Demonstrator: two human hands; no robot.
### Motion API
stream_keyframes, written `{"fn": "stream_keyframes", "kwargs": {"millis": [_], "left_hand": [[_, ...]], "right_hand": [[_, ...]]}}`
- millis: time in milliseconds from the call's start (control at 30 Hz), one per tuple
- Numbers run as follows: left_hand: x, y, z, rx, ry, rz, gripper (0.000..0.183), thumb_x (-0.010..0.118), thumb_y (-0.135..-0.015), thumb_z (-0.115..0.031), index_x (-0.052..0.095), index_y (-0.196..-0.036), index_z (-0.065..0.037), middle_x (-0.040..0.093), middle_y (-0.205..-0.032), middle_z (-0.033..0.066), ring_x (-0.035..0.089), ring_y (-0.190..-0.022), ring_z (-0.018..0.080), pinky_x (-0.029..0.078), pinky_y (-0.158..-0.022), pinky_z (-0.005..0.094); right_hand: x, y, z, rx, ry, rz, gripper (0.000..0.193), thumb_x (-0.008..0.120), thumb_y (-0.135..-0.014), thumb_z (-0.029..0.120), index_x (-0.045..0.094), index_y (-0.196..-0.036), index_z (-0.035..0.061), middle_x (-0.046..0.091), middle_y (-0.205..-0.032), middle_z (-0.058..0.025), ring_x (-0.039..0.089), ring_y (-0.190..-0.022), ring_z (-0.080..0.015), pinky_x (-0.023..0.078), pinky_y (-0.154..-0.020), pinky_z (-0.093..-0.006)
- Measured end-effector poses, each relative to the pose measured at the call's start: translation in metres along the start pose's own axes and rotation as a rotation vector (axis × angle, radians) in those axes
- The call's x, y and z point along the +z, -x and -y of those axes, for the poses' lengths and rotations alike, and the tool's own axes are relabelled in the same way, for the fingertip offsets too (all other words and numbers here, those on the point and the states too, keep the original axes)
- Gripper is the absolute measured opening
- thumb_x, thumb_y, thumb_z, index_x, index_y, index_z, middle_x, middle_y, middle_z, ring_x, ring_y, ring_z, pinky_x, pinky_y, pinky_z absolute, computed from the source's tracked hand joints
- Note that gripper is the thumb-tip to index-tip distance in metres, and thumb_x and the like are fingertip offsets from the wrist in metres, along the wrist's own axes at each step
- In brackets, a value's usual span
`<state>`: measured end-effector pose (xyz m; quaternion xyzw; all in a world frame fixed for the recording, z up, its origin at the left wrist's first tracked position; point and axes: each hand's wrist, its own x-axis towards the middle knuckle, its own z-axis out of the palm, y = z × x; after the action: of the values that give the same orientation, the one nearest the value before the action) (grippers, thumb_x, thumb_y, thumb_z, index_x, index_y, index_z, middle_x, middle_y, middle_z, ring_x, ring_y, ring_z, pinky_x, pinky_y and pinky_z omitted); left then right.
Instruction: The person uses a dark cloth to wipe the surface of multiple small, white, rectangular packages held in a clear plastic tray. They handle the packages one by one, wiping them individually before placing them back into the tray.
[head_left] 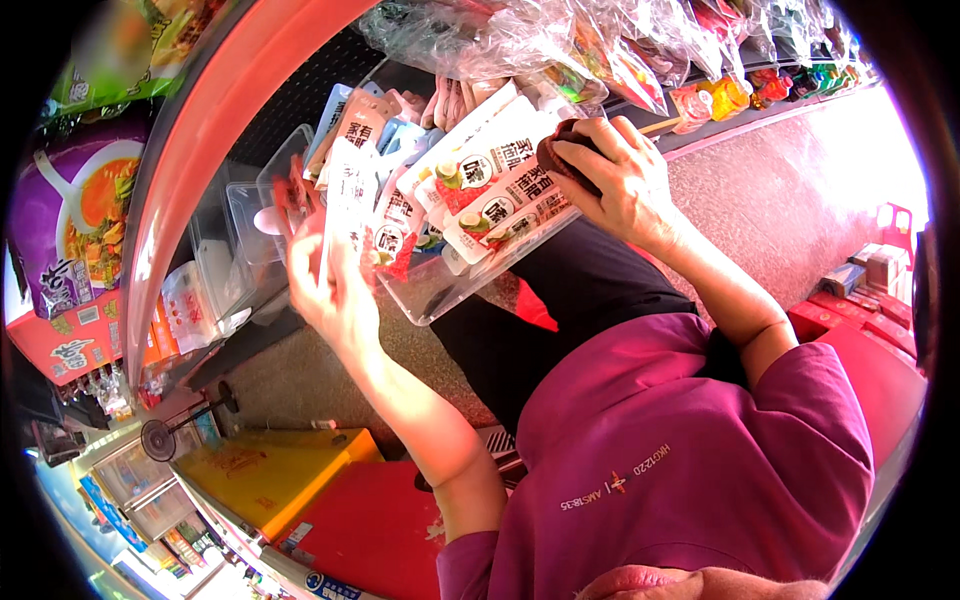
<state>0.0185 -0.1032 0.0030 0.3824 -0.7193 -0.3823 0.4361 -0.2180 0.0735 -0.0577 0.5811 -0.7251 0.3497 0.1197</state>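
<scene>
Shop shelf (295, 103): left fingers (304, 262) closed around white packet (350, 185), right fingers (603, 137) around dark object (569, 157)

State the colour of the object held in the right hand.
The object in the right hand is dark reddish-brown, seen best in the head view.

To my left I see a purple pack (45, 225) with a bowl of soup pictured on it, just above a red carton (70, 340); a green pack (110, 75) sits higher up. A pink rail (225, 90) curves beside them. Ahead of me, clear bags (480, 35) crowd the shelf, and farther right runs a row of bottles (730, 98) in yellow, red and green. To my right lie speckled floor (740, 185), a pink stool (896, 226) and stacked boxes (875, 320). Behind, on my left, a yellow box (270, 475) stands near clear drawers (135, 468)
</scene>
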Motion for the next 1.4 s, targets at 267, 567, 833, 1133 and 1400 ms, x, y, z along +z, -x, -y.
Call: {"fn": "stream_keyframes", "kwargs": {"millis": [267,567,833,1133,1400], "left_hand": [[0.025,0.079,-0.017,-0.485,1.176,0.082,0.008,0.052,-0.087,-0.007,0.045,-0.088,-0.006,0.049,-0.138,0.0239,0.055,-0.12,0.0375,0.046,-0.1,0.0539],[0.064,0.127,-0.018,-0.541,1.343,0.209,0.039,0.037,-0.101,-0.032,0.054,-0.12,-0.002,0.059,-0.123,0.0105,0.057,-0.112,0.0208,0.043,-0.099,0.0359],[0.057,0.135,-0.038,-0.584,1.344,0.194,0.02,0.049,-0.096,-0.024,0.042,-0.085,-0.009,0.054,-0.092,0.0086,0.057,-0.092,0.0188,0.045,-0.088,0.0381],[0.062,0.143,-0.06,-0.596,1.623,0.509,0.022,0.058,-0.094,-0.03,0.051,-0.086,-0.01,0.013,-0.156,0.0288,0.022,-0.142,0.0484,0.036,-0.106,0.0597],[0.053,0.131,-0.059,-0.521,1.473,0.361,0.093,0.055,-0.09,-0.042,0.005,-0.151,0.006,0.034,-0.148,0.0278,0.044,-0.129,0.0476,0.041,-0.101,0.0615]], "right_hand": [[-0.011,0.001,0.01,0.057,-0.317,-0.046,0.026,0.073,-0.078,0.014,0.068,-0.101,0.004,0.062,-0.098,-0.0104,0.061,-0.088,-0.0295,0.051,-0.077,-0.0368],[-0.017,0.022,0.089,-0.238,-0.481,0.043,0.044,0.079,-0.069,0.023,0.066,-0.109,0.0086,0.057,-0.113,-0.0129,0.057,-0.095,-0.0322,0.048,-0.082,-0.0423],[-0.017,0.004,0.072,-0.11,-0.499,-0.068,0.039,0.077,-0.071,0.014,0.068,-0.108,0.0056,0.059,-0.104,-0.0105,0.06,-0.092,-0.0271,0.049,-0.08,-0.0375],[-0.008,0.005,0.034,0.675,-1.285,0.176,0.025,0.061,-0.097,0.022,0.067,-0.108,0.0011,0.063,-0.094,-0.0027,0.059,-0.084,-0.0089,0.048,-0.074,-0.0246],[-0.009,0.014,0.035,0.993,-1.779,0.294,0.038,0.051,-0.1,0.038,0.063,-0.114,0.004,0.068,-0.094,-0.004,0.064,-0.076,-0.0065,0.052,-0.063,-0.0219]]}}
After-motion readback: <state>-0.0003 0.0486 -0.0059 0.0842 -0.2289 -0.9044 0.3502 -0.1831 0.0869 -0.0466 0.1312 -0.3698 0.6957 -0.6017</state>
